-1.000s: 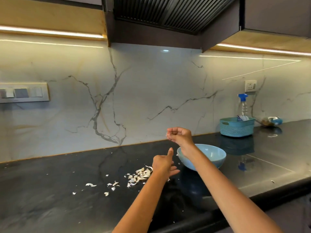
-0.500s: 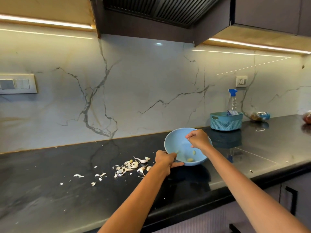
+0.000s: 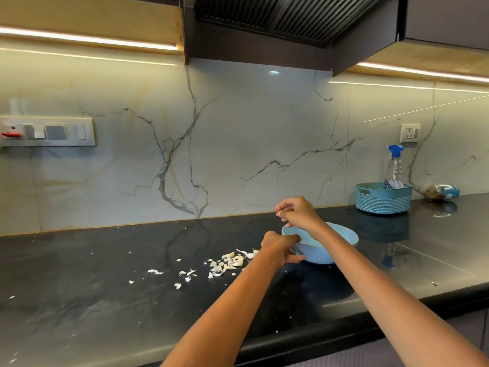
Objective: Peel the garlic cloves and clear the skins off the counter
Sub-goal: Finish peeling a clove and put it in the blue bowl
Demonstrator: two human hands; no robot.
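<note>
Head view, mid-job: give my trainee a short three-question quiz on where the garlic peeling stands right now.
1. True or false: the garlic skins have already been cleared off the black counter.
2. Which hand grips the near rim of the blue bowl? A) left hand B) right hand C) neither
3. Fill in: the spray bottle stands in the ____ at the back of the counter.

Key:
1. False: the skins lie scattered on the counter, left of the bowl.
2. A. The right hand is raised above the bowl, its fingers pinched together; what it pinches is too small to tell.
3. Teal basket.
</note>
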